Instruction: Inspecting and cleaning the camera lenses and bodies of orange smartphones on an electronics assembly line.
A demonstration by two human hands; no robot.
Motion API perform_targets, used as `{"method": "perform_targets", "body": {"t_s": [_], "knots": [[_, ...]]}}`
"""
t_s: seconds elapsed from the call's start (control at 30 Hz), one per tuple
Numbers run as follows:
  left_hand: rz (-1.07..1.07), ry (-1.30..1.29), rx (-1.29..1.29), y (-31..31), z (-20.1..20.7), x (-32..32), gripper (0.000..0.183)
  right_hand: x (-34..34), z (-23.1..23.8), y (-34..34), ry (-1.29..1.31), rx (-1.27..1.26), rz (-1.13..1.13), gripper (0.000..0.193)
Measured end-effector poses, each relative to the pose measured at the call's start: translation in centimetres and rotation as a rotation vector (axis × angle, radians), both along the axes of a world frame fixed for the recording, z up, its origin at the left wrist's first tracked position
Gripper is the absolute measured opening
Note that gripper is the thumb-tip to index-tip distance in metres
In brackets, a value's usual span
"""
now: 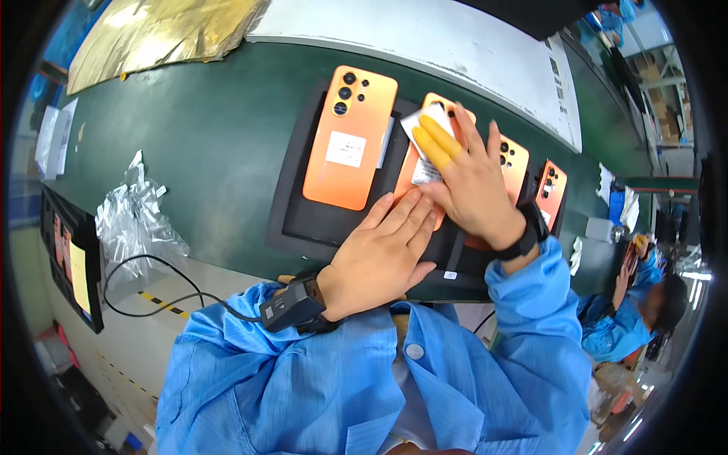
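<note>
Several orange phones lie back-up on black foam trays [303,220] on a dark green belt. The leftmost phone [350,136] has a white sticker on its back. My left hand [383,254] lies flat, fingers together, pressing on the lower end of the second phone [413,171]. My right hand [474,186] rests on that same phone, with yellow finger cots on two fingers, pinching a small white card [419,123] near the phone's camera end. Two more orange phones [514,163] [550,189] lie to the right, partly hidden by my right hand.
A crumpled clear plastic bag [136,224] lies left on the belt, a black cable [152,284] beside it. Gold foil sheet [159,30] at the far left. A white rail [425,49] runs behind the belt. Another person in blue [629,311] sits at the right.
</note>
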State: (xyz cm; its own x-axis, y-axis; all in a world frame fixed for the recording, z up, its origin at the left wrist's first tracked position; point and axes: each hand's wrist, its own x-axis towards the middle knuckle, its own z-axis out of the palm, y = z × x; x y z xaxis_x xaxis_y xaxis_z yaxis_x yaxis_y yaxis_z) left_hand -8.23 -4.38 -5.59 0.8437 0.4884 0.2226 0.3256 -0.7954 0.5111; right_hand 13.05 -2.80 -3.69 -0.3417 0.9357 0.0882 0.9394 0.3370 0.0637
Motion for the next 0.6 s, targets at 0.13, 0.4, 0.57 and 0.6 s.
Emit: {"method": "perform_targets", "body": {"t_s": [0.13, 0.4, 0.57, 0.6], "knots": [[0.024, -0.004, 0.001, 0.2, 0.0, -0.1, 0.063, 0.6, -1.1, 2.7, 0.051, 0.083, -0.081, 0.07], [0.038, 0.013, 0.002, 0.0, 0.1, 0.4, 0.059, -0.2, 0.1, -1.2, 0.084, -0.053, -0.05, 0.07], [0.062, 0.012, -0.006, 0.2, -0.2, 0.0, 0.058, 1.5, -0.8, 2.8, 0.072, 0.091, -0.14, 0.066], [0.061, 0.006, -0.009, 0.2, -0.3, 0.2, 0.058, 1.9, -0.8, 2.1, 0.087, 0.108, -0.137, 0.067]]}}
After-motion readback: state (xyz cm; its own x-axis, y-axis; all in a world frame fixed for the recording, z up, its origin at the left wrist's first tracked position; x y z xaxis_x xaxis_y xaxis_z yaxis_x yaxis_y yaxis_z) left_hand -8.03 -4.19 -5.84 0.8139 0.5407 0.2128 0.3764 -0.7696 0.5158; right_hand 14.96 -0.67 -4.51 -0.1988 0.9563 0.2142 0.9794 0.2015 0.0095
